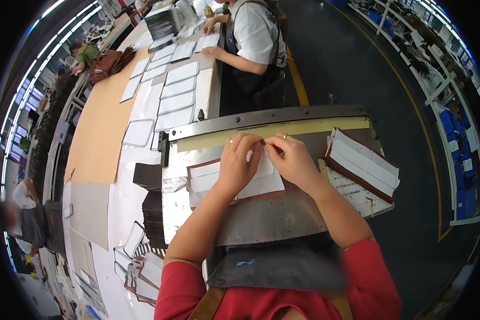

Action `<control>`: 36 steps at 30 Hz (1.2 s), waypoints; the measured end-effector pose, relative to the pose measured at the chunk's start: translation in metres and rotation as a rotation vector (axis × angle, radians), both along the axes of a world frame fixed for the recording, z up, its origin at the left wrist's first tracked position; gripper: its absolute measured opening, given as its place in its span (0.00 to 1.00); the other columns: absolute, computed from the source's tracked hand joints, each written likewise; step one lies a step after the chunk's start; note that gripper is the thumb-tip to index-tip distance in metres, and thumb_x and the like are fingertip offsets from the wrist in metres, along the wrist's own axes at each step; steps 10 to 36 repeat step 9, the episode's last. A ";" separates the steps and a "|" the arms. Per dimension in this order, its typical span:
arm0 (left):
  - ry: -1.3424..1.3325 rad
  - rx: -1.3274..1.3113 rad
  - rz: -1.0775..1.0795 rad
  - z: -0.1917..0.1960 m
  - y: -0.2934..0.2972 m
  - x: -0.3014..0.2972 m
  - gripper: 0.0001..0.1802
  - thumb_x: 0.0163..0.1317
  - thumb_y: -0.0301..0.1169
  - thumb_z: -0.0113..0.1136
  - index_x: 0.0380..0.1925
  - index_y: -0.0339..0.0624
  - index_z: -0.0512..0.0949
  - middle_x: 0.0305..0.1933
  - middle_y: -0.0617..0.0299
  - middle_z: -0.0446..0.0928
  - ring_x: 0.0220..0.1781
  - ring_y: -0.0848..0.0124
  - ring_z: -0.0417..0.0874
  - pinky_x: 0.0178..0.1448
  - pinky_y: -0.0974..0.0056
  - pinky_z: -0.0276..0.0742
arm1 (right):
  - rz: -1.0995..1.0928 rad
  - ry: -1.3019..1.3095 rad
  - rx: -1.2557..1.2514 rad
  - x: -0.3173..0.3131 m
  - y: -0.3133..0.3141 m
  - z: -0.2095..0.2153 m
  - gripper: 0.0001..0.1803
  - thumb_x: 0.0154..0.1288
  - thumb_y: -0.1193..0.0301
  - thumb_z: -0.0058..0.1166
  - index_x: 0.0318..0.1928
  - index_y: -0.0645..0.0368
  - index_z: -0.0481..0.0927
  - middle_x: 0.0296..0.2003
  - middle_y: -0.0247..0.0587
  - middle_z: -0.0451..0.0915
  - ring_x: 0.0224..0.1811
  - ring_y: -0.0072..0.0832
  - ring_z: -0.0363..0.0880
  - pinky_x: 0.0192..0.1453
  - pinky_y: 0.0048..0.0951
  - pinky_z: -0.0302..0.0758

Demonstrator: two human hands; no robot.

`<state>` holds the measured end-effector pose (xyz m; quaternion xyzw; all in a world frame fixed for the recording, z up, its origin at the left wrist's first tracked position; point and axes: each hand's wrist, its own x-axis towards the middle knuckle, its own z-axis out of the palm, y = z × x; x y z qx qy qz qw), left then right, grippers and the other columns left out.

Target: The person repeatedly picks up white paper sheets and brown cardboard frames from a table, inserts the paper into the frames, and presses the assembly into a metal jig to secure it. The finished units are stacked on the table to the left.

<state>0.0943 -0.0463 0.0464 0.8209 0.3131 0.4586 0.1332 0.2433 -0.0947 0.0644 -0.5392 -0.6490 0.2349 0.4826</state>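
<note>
A brown leather piece with white paper panels (261, 186) lies flat on a metal work plate (266, 218) in front of me. My left hand (239, 162) rests on it with the fingertips pressed at its far edge, next to a long yellowish strip (314, 128). My right hand (292, 160) pinches the same far edge beside the left, with a ring on one finger. Both hands touch the piece close together.
A stack of similar brown-and-white pieces (362, 162) lies at the plate's right. Dark stacked pieces (150, 197) sit at the left. White-framed panels (177, 96) lie in rows on the long table beyond, where another person (250, 37) works. A yellow floor line (298, 80) runs past.
</note>
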 end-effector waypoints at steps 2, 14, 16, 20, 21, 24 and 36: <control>-0.035 -0.119 -0.003 -0.002 0.002 0.001 0.06 0.56 0.19 0.57 0.34 0.37 0.75 0.36 0.56 0.78 0.38 0.59 0.79 0.44 0.63 0.75 | 0.003 -0.004 0.001 -0.001 0.003 -0.004 0.06 0.61 0.75 0.52 0.36 0.64 0.78 0.27 0.45 0.76 0.27 0.39 0.76 0.32 0.34 0.72; -0.032 -0.482 -0.004 -0.002 0.004 -0.003 0.02 0.62 0.23 0.53 0.34 0.37 0.74 0.38 0.57 0.79 0.40 0.64 0.78 0.49 0.64 0.75 | 0.043 0.057 -0.106 0.004 0.011 -0.013 0.06 0.59 0.76 0.52 0.37 0.63 0.78 0.27 0.45 0.76 0.27 0.35 0.76 0.32 0.34 0.73; -0.032 -0.482 -0.004 -0.002 0.004 -0.003 0.02 0.62 0.23 0.53 0.34 0.37 0.74 0.38 0.57 0.79 0.40 0.64 0.78 0.49 0.64 0.75 | 0.043 0.057 -0.106 0.004 0.011 -0.013 0.06 0.59 0.76 0.52 0.37 0.63 0.78 0.27 0.45 0.76 0.27 0.35 0.76 0.32 0.34 0.73; -0.032 -0.482 -0.004 -0.002 0.004 -0.003 0.02 0.62 0.23 0.53 0.34 0.37 0.74 0.38 0.57 0.79 0.40 0.64 0.78 0.49 0.64 0.75 | 0.043 0.057 -0.106 0.004 0.011 -0.013 0.06 0.59 0.76 0.52 0.37 0.63 0.78 0.27 0.45 0.76 0.27 0.35 0.76 0.32 0.34 0.73; -0.032 -0.482 -0.004 -0.002 0.004 -0.003 0.02 0.62 0.23 0.53 0.34 0.37 0.74 0.38 0.57 0.79 0.40 0.64 0.78 0.49 0.64 0.75 | 0.043 0.057 -0.106 0.004 0.011 -0.013 0.06 0.59 0.76 0.52 0.37 0.63 0.78 0.27 0.45 0.76 0.27 0.35 0.76 0.32 0.34 0.73; -0.032 -0.482 -0.004 -0.002 0.004 -0.003 0.02 0.62 0.23 0.53 0.34 0.37 0.74 0.38 0.57 0.79 0.40 0.64 0.78 0.49 0.64 0.75 | 0.043 0.057 -0.106 0.004 0.011 -0.013 0.06 0.59 0.76 0.52 0.37 0.63 0.78 0.27 0.45 0.76 0.27 0.35 0.76 0.32 0.34 0.73; -0.032 -0.482 -0.004 -0.002 0.004 -0.003 0.02 0.62 0.23 0.53 0.34 0.37 0.74 0.38 0.57 0.79 0.40 0.64 0.78 0.49 0.64 0.75 | 0.043 0.057 -0.106 0.004 0.011 -0.013 0.06 0.59 0.76 0.52 0.37 0.63 0.78 0.27 0.45 0.76 0.27 0.35 0.76 0.32 0.34 0.73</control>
